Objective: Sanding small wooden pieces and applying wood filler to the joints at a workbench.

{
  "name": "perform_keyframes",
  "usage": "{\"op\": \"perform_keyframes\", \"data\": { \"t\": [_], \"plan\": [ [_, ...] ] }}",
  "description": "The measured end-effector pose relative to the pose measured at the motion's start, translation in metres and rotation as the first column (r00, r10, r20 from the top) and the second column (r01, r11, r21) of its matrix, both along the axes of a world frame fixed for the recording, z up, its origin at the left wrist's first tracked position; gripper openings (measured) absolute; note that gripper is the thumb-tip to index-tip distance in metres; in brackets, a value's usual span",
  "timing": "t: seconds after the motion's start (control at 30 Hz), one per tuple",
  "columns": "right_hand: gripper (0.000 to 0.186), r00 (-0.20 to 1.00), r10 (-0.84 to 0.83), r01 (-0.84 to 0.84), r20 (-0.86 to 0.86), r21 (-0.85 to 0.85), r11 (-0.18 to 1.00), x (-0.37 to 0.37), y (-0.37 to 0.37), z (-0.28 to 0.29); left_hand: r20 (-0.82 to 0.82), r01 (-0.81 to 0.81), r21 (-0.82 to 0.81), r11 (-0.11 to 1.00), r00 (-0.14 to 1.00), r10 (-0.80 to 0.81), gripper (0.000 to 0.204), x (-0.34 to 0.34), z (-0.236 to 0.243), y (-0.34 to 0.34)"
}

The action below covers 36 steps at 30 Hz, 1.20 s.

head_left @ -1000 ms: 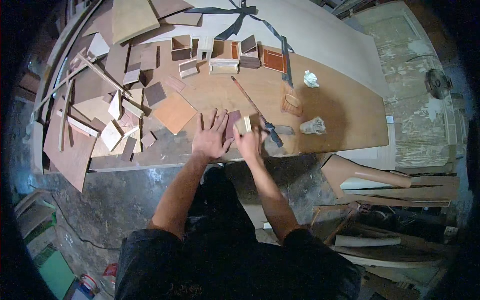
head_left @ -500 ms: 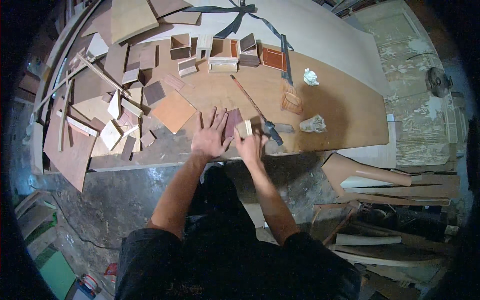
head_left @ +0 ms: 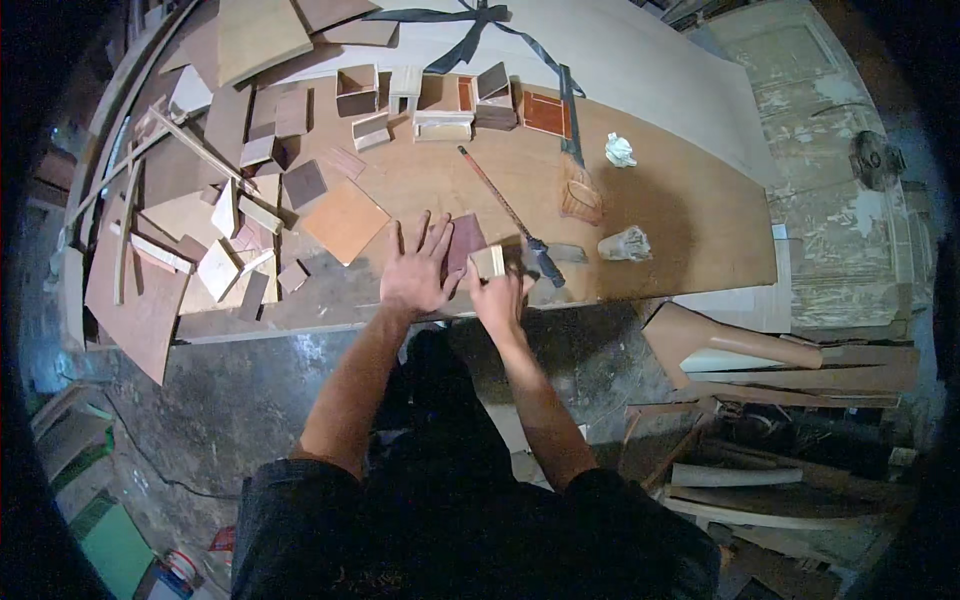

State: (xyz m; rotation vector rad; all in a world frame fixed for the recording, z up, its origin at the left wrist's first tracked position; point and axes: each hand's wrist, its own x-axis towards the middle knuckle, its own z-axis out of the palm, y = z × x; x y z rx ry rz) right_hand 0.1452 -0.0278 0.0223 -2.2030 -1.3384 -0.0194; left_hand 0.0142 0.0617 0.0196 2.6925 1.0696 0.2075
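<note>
My left hand (head_left: pixel 414 276) lies flat with its fingers spread, on the left edge of a reddish-purple sheet (head_left: pixel 465 236) that looks like sandpaper. My right hand (head_left: pixel 499 299) pinches a small pale wooden block (head_left: pixel 487 263) at the sheet's lower right. The block has a layered light edge; whether its underside touches the sheet is hidden. Just right of it lies a thin saw-like blade (head_left: pixel 492 191) with a black-wrapped handle. An orange-tan square board (head_left: pixel 346 221) rests left of my left hand.
Small wooden box-like pieces (head_left: pixel 444 125) stand along the back of the worktable (head_left: pixel 690 235). Wood offcuts and strips (head_left: pixel 219 270) are heaped at left. At right are crumpled white paper (head_left: pixel 620 150) and a clear plastic cup (head_left: pixel 625 245). The table's front edge runs under my wrists.
My right hand and the block, blurred before, now show more sharply and sit slightly lower. My left hand stays spread in the same place.
</note>
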Motion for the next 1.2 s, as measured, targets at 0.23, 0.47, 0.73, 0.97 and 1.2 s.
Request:
{"op": "perform_keyframes", "data": {
  "t": [0.23, 0.47, 0.73, 0.97, 1.2],
  "plan": [
    [0.05, 0.999, 0.003, -0.003, 0.04, 0.01, 1.0, 0.037, 0.076, 0.001, 0.022, 0.026, 0.018, 0.999, 0.999, -0.027, 0.075, 0.013, 0.005, -0.003],
    [0.037, 0.998, 0.052, -0.051, 0.03, -0.044, 0.998, 0.012, 0.008, -0.009, -0.034, 0.015, 0.007, 1.0, 0.999, -0.015, 0.075, 0.003, 0.004, -0.005],
    [0.045, 0.997, -0.01, 0.019, 0.075, -0.127, 0.992, 0.044, 0.077, -0.001, 0.012, 0.044, 0.013, 0.999, 0.999, -0.044, 0.077, 0.016, 0.009, -0.006],
    [0.035, 0.999, 0.045, -0.044, -0.023, 0.026, 0.999, 0.01, 0.005, -0.01, -0.033, 0.007, -0.008, 1.0, 0.999, -0.008, 0.076, 0.003, 0.003, -0.001],
    [0.04, 0.996, 0.026, -0.02, 0.09, -0.071, 0.997, 0.041, 0.06, -0.007, -0.005, 0.025, 0.032, 0.999, 1.0, -0.025, 0.075, 0.016, 0.006, -0.004]
  ]
}}
